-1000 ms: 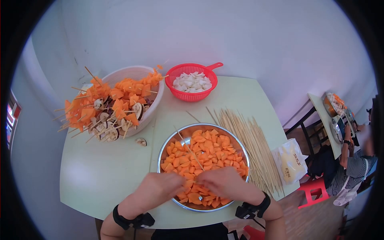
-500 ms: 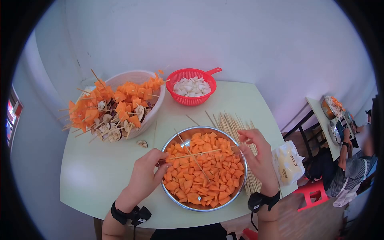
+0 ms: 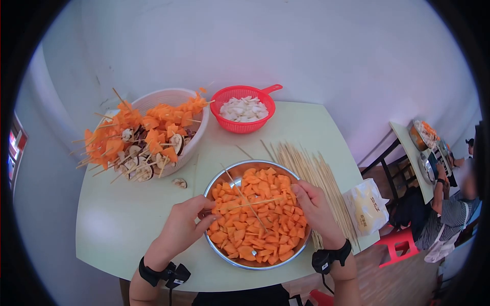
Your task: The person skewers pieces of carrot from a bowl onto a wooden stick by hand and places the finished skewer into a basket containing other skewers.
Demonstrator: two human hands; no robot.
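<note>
A steel bowl (image 3: pixel 219 253) of orange carrot pieces (image 3: pixel 265 237) stands in front of me. Over its left rim my left hand (image 3: pixel 178 224) pinches at what looks like a carrot piece, by the left end of a thin wooden skewer (image 3: pixel 255 203). My right hand (image 3: pixel 317 210) is closed at the right rim, its fingertips at the skewer's other end, which they partly hide. A second skewer (image 3: pixel 236 184) lies slanting across the carrots, crossing under the first.
Left stands a white basket (image 3: pixel 200 133) of skewered vegetables, a mushroom-like slice (image 3: pixel 179 182) beside it. Behind is a red colander (image 3: pixel 240 126) of white pieces. Loose skewers (image 3: pixel 316 176) and a tissue pack (image 3: pixel 366 206) lie right. Another person (image 3: pixel 449 219) sits at a far table.
My right hand has come down and left, its fingers closing from a looser pose. The held skewer now shows a shorter length between my hands. My left hand has barely moved.
</note>
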